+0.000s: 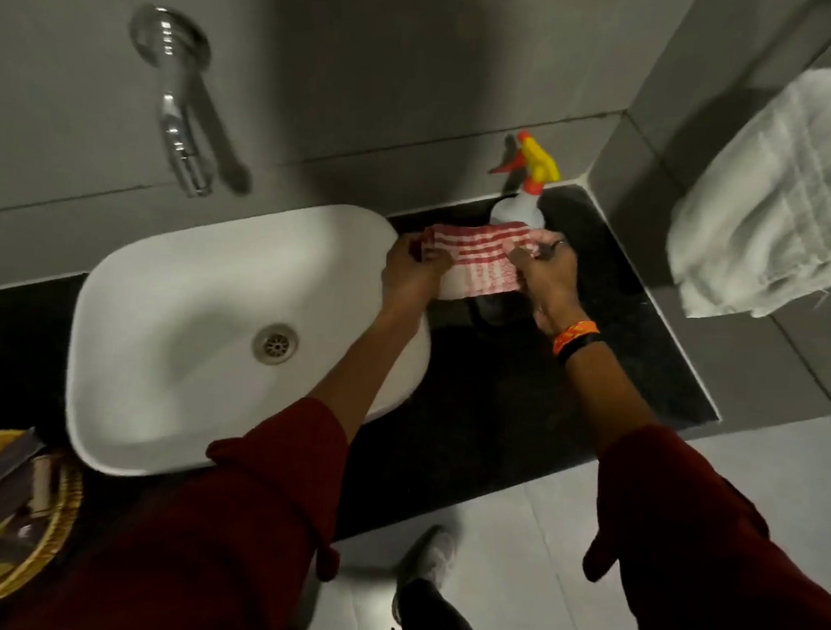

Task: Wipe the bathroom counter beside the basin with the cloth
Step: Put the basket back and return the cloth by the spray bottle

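A red-and-white striped cloth [478, 260] is stretched between both my hands, above the black counter [521, 399] just right of the white basin [178, 304]. My left hand [409, 274] grips the cloth's left edge at the basin's rim. My right hand [547, 276], with a ring and orange and black wristbands, pinches its right edge. The cloth hangs in front of the spray bottle.
A clear spray bottle with a yellow and orange trigger [527, 189] stands at the counter's back. A chrome wall tap [178, 128] overhangs the basin. A white towel [785, 196] hangs at right. A wicker basket [8, 530] of toiletries sits at bottom left.
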Available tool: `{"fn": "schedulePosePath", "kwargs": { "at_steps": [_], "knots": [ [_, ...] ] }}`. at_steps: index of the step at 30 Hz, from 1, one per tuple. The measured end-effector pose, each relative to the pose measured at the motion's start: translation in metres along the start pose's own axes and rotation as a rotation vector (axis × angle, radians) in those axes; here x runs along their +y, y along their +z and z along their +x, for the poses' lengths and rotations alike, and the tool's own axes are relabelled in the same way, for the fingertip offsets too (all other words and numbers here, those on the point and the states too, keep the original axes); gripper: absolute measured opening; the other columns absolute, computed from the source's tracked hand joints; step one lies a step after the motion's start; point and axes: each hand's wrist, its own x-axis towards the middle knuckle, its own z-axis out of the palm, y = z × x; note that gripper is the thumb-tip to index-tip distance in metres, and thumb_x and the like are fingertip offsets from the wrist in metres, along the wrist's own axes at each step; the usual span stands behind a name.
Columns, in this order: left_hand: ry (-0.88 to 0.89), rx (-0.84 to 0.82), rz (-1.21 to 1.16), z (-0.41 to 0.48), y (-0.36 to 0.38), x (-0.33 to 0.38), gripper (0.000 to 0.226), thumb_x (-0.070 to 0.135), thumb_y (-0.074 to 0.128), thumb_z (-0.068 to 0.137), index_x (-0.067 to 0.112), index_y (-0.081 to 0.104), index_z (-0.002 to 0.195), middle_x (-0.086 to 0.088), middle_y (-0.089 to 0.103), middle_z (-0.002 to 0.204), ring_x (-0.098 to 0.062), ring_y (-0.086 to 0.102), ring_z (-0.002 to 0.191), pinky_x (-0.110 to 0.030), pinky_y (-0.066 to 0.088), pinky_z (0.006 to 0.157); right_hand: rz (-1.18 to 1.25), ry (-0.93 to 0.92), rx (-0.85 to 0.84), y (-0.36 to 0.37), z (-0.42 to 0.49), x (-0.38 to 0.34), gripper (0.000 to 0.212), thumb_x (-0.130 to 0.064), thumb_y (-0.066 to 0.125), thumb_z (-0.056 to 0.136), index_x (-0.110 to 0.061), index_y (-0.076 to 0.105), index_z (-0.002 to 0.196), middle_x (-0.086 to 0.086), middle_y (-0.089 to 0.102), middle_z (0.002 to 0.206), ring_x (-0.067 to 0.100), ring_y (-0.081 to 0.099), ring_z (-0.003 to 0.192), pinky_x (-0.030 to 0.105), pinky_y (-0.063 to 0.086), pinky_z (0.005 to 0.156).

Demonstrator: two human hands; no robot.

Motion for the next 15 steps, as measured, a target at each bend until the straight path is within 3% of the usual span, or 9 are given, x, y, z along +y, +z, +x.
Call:
{"fn": "schedulePosePath", "kwargs": {
  "at_steps": [3, 5, 8, 10, 13, 15],
  "knots": [
    [0.067, -0.039, 0.046, 0.011, 0.050, -0.007, 0.052, 0.011, 0.067, 0.087, 0.022, 0.047, 0.134, -0.005, 0.061, 0.126, -0.024, 0.062, 0.111, -0.043, 0.056, 0.094, -0.102, -0.024, -0.020, -0.036, 0.037, 0.015, 0.024, 0.005, 0.062, 0.089, -0.008, 0.058, 0.108, 0.005, 0.066, 0.099, 0.011, 0.064, 0.089, 0.017, 0.054, 0.076],
    [0.107, -0.046, 0.205, 0.025, 0.075, -0.017, 0.040, 0.011, 0.063, 0.088, 0.022, 0.057, 0.127, -0.007, 0.067, 0.122, -0.026, 0.065, 0.110, -0.044, 0.057, 0.094, -0.232, -0.065, -0.031, -0.052, 0.055, 0.028, 0.028, 0.005, 0.058, 0.089, -0.003, 0.058, 0.116, -0.005, 0.063, 0.097, 0.007, 0.061, 0.091, 0.009, 0.050, 0.077],
    [0.221, -0.043, 0.385, 0.039, 0.105, -0.047, 0.022, 0.005, 0.060, 0.087, -0.003, 0.069, 0.106, -0.022, 0.072, 0.106, -0.026, 0.068, 0.098, -0.036, 0.056, 0.086, -0.455, -0.181, -0.027, -0.066, 0.079, 0.052, 0.030, 0.005, 0.054, 0.085, -0.001, 0.065, 0.112, 0.012, 0.070, 0.108, 0.024, 0.065, 0.103, 0.024, 0.049, 0.095],
    [0.237, -0.039, 0.525, 0.047, 0.118, -0.074, 0.028, -0.008, 0.054, 0.086, -0.015, 0.059, 0.113, -0.031, 0.062, 0.117, -0.028, 0.057, 0.103, -0.032, 0.046, 0.089, -0.664, -0.219, -0.084, -0.072, 0.092, 0.072, 0.032, 0.008, 0.052, 0.085, 0.002, 0.068, 0.111, 0.026, 0.066, 0.119, 0.038, 0.061, 0.112, 0.025, 0.042, 0.099],
    [0.266, -0.151, 0.905, 0.049, 0.125, -0.099, 0.052, 0.000, 0.051, 0.092, 0.002, 0.042, 0.144, -0.022, 0.035, 0.152, -0.040, 0.032, 0.136, -0.041, 0.032, 0.109, -1.081, -0.189, -0.219, -0.079, 0.096, 0.095, 0.044, -0.004, 0.050, 0.094, -0.008, 0.053, 0.138, 0.023, 0.038, 0.150, 0.045, 0.038, 0.132, 0.043, 0.036, 0.109],
    [0.284, -0.177, 1.076, 0.049, 0.123, -0.100, 0.059, 0.010, 0.050, 0.096, 0.012, 0.033, 0.152, -0.016, 0.027, 0.159, -0.040, 0.020, 0.145, -0.050, 0.026, 0.115, -1.208, -0.226, -0.264, -0.081, 0.092, 0.097, 0.047, -0.008, 0.048, 0.097, -0.012, 0.047, 0.144, 0.020, 0.028, 0.158, 0.045, 0.029, 0.140, 0.053, 0.033, 0.115]
  ]
}}
